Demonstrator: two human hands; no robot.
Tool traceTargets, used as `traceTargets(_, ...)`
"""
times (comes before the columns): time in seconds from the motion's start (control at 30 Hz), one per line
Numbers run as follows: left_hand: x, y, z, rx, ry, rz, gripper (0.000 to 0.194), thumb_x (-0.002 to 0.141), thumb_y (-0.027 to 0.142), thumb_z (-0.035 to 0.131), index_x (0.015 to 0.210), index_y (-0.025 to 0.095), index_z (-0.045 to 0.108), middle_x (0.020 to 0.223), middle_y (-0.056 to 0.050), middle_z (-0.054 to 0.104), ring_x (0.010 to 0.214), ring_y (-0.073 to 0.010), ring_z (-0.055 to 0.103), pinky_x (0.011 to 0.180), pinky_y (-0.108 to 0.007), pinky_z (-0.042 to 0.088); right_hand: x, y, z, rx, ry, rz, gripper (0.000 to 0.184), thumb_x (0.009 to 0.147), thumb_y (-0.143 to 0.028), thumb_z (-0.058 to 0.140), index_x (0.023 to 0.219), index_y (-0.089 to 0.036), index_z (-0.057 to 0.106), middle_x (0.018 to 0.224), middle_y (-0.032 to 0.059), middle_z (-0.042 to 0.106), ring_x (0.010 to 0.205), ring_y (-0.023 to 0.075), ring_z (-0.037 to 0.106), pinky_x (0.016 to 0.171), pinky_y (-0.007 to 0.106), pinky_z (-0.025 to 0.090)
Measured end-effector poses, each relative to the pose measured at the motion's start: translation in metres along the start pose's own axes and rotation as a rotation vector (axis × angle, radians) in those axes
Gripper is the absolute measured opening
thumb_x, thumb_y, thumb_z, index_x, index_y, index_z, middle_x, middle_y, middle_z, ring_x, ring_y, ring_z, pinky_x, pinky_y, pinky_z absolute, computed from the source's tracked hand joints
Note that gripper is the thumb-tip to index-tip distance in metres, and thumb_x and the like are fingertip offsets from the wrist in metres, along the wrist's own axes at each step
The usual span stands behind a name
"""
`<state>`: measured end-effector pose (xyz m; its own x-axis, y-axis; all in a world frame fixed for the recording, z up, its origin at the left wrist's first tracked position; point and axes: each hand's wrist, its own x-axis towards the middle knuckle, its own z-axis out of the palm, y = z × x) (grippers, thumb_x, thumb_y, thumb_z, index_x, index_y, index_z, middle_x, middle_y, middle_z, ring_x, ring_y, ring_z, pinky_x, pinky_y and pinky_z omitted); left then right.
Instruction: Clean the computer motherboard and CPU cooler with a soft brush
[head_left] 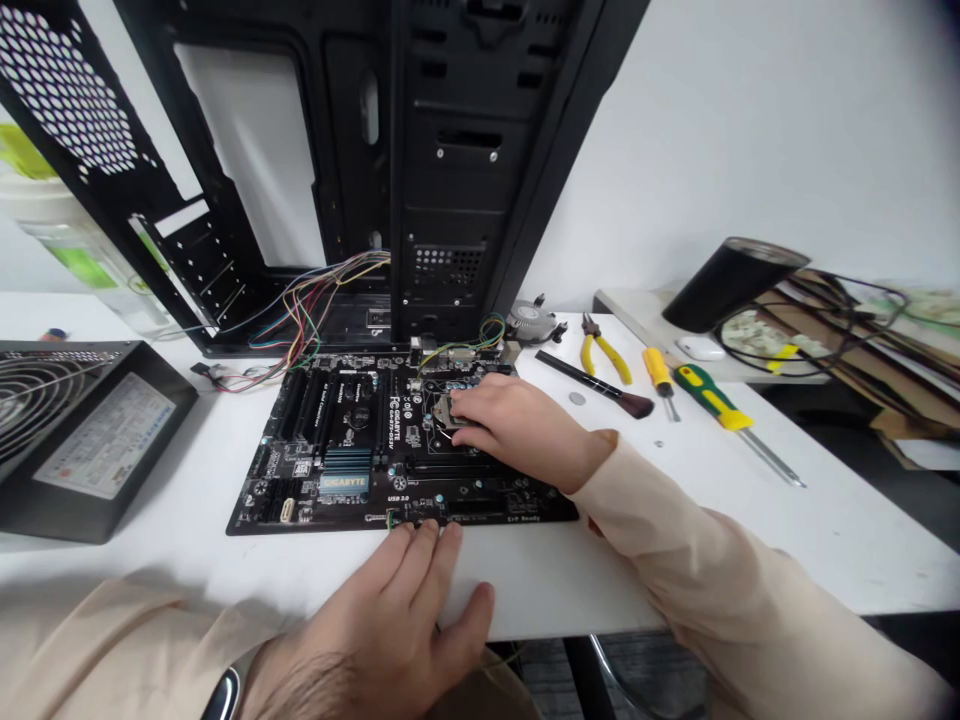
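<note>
A white table (810, 540) carries a Gigabyte motherboard (315, 470), a power supply unit (82, 440), an upright black computer case (457, 170), yellow-handled pliers (604, 348), a black brush (592, 385), a stubby yellow screwdriver (658, 372) and a green-and-yellow screwdriver (709, 395).

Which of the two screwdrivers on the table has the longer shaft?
The green-and-yellow-gripped screwdriver, furthest right; the yellow-gripped screwdriver beside it has a far shorter shaft.
</note>
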<state>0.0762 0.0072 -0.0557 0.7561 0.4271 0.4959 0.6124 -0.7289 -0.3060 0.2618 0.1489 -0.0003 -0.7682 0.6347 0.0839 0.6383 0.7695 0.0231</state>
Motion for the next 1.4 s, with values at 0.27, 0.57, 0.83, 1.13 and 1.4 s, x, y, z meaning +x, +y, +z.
traceTargets(0.27, -0.006, 0.004, 0.006, 0.011, 0.012, -0.005, 0.028, 0.095, 0.026, 0.043, 0.122, 0.018, 0.048, 0.112, -0.014, 0.07, 0.1, -0.0279, 0.066, 0.1, -0.046, 0.033, 0.0, 0.0, 0.0, -0.017, 0.013, -0.015, 0.015, 0.089, -0.029, 0.064, 0.092, -0.016, 0.069, 0.103, 0.0088, 0.073, 0.091, 0.0229, 0.065, 0.084, 0.037, 0.049)
traceTargets(0.57, -0.003, -0.001, -0.001, 0.015, -0.033, 0.028, 0.026, 0.096, 0.026, 0.044, 0.12, 0.017, 0.048, 0.112, -0.015, 0.069, 0.1, -0.0278, 0.066, 0.098, -0.044, 0.033, 0.0, 0.0, -0.001, 0.013, 0.011, 0.004, 0.015, 0.088, -0.03, 0.065, 0.091, -0.016, 0.069, 0.103, 0.0096, 0.073, 0.092, 0.0233, 0.064, 0.084, 0.037, 0.05)
traceTargets(0.83, 0.001, -0.002, -0.006, 0.008, -0.026, 0.011, 0.022, 0.097, 0.023, 0.04, 0.117, 0.018, 0.05, 0.108, -0.012, 0.073, 0.095, -0.0264, 0.069, 0.096, -0.042, 0.035, 0.0, 0.0, -0.001, 0.002, -0.001, 0.002, 0.016, 0.089, -0.03, 0.063, 0.092, -0.016, 0.069, 0.104, 0.0096, 0.073, 0.093, 0.0239, 0.064, 0.084, 0.037, 0.049)
traceTargets(1.13, -0.001, -0.001, -0.002, -0.006, -0.029, 0.012, 0.024, 0.096, 0.024, 0.044, 0.118, 0.018, 0.051, 0.11, -0.014, 0.071, 0.098, -0.027, 0.068, 0.101, -0.044, 0.031, 0.0, 0.001, 0.003, 0.026, 0.013, -0.006, 0.015, 0.088, -0.029, 0.064, 0.091, -0.016, 0.069, 0.102, 0.0101, 0.074, 0.091, 0.0242, 0.065, 0.084, 0.038, 0.05)
traceTargets(1.4, -0.006, 0.002, 0.006, -0.02, 0.0, -0.006, 0.029, 0.094, 0.027, 0.047, 0.121, 0.018, 0.049, 0.112, -0.014, 0.07, 0.102, -0.0275, 0.066, 0.11, -0.049, 0.023, -0.025, 0.032, -0.038, 0.141, 0.423, 0.264, 0.02, 0.09, -0.032, 0.055, 0.082, -0.021, 0.07, 0.083, 0.0034, 0.073, 0.075, 0.0173, 0.065, 0.075, 0.031, 0.049)
